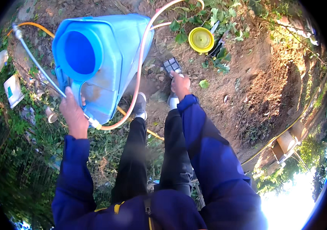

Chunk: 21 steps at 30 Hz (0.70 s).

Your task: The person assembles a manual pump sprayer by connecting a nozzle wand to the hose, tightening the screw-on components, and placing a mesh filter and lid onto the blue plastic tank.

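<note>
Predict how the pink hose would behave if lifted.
The hose would probably flex yet spring back, since it holds a wide, smooth arc without visible kinks. It would likely tug if pulled: one end joins the wand in the left hand.

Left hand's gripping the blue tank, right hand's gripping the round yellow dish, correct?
Not the dish: the head view shows the right hand holding a grey gridded piece; the yellow dish lies apart. The left hand does grip the blue tank.
</note>
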{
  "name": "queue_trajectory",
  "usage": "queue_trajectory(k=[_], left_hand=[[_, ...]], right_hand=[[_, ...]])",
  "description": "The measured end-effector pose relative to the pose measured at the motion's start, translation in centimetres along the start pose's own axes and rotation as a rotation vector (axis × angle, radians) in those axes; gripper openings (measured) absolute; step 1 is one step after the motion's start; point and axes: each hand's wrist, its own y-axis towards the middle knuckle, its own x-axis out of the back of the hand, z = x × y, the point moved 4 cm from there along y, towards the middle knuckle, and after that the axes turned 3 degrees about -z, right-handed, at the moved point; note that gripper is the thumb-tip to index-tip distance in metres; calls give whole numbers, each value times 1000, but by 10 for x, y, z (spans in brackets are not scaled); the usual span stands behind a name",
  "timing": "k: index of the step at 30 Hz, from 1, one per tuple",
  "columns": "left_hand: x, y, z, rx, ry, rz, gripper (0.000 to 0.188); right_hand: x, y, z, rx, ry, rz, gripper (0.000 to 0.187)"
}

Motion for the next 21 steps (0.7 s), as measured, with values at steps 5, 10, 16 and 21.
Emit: queue_trajectory(k=[5,10,16,21], left_hand=[[1,-3,-9,-8,-12,4,34],[-4,-3,-5,12,-12,42,32],[-3,-5,-7,-25,-19,26,28],[-4,-7,-10,-36,13,19,32]], right_hand=[[-17,36,15,43,-390,-131,70],[-5,50,15,317,-668,-159,77],[-14,50,-9,623,-877,34,63],[-26,48,-9,677,-885,59,60]])
